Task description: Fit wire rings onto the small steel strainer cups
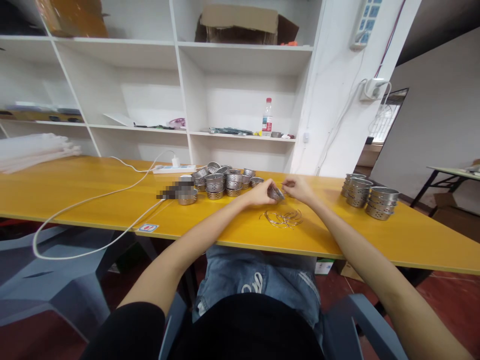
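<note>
My left hand (260, 193) and my right hand (298, 188) meet over the yellow table (75, 190), both closed on one small perforated metal cup (276, 193) held between them. Just in front of my hands lies a loose bunch of thin wire rings (283, 218). A pile of the same metal cups (221, 182) stands to the left of my hands. Neat stacks of cups (369, 197) stand to the right.
A white power strip (174, 169) with a long white cable (86, 202) lies on the table's left half. White shelves (180, 90) behind hold a bottle (267, 118), cardboard boxes and tools. Blue plastic chairs (48, 280) stand at the lower left.
</note>
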`<state>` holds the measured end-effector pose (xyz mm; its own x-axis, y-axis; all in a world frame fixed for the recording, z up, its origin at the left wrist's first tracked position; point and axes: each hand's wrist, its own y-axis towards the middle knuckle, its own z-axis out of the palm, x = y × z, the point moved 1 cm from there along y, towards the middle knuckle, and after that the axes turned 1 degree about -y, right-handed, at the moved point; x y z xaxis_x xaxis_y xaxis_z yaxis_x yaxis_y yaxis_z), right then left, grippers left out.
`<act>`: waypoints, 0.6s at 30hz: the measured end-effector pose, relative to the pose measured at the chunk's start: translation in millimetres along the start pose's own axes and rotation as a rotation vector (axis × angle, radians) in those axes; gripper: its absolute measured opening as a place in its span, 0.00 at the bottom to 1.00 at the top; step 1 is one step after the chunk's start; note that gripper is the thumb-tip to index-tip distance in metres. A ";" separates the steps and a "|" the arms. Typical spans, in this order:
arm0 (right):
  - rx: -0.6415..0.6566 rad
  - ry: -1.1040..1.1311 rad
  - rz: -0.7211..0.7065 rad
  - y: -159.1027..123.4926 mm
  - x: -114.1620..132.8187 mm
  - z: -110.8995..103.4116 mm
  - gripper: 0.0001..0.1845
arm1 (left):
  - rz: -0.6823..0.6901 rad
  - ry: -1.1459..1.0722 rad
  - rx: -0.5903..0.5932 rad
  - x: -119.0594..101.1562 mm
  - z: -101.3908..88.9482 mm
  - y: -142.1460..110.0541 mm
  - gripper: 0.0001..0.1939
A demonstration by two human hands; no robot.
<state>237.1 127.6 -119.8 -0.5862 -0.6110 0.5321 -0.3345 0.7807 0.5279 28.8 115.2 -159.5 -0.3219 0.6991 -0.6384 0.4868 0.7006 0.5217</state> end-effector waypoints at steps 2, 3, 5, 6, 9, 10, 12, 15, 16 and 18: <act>-0.015 -0.111 -0.062 0.7 0.3 -2.7 0.03 | -0.001 0.002 -0.005 0.6 0.1 0.4 0.27; -0.024 -0.164 -0.094 0.7 1.0 -4.2 0.03 | -0.003 0.006 -0.009 1.2 0.1 0.7 0.27; -0.044 -0.236 -0.147 -0.3 2.8 -7.0 0.03 | -0.005 0.017 -0.022 2.5 0.1 1.2 0.28; -0.046 -0.247 -0.164 -1.3 3.8 -7.8 0.03 | -0.006 0.019 -0.027 3.1 0.2 1.4 0.28; 0.000 -0.180 -0.143 -5.4 5.3 -6.6 0.03 | -0.004 0.004 -0.023 4.5 0.7 1.9 0.29; 0.028 -0.137 -0.115 -6.9 5.2 -5.1 0.03 | -0.005 -0.005 -0.020 5.2 1.0 2.2 0.29; 0.071 -0.059 -0.058 -9.5 4.3 -1.4 0.04 | -0.010 -0.025 -0.022 7.1 1.7 2.8 0.30; 0.084 0.010 -0.034 -11.4 2.5 3.2 0.06 | -0.027 -0.075 -0.038 12.0 2.8 4.4 0.31; 0.085 0.019 -0.040 -11.6 1.9 4.2 0.06 | -0.029 -0.092 -0.043 13.8 3.1 5.0 0.32; 0.091 0.007 -0.064 -11.3 0.8 5.4 0.06 | -0.024 -0.116 -0.048 16.9 3.3 6.2 0.32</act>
<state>236.4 119.0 -129.0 -0.5563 -0.6608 0.5038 -0.4373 0.7484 0.4987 29.0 130.8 -168.9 -0.2359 0.6629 -0.7106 0.4401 0.7248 0.5300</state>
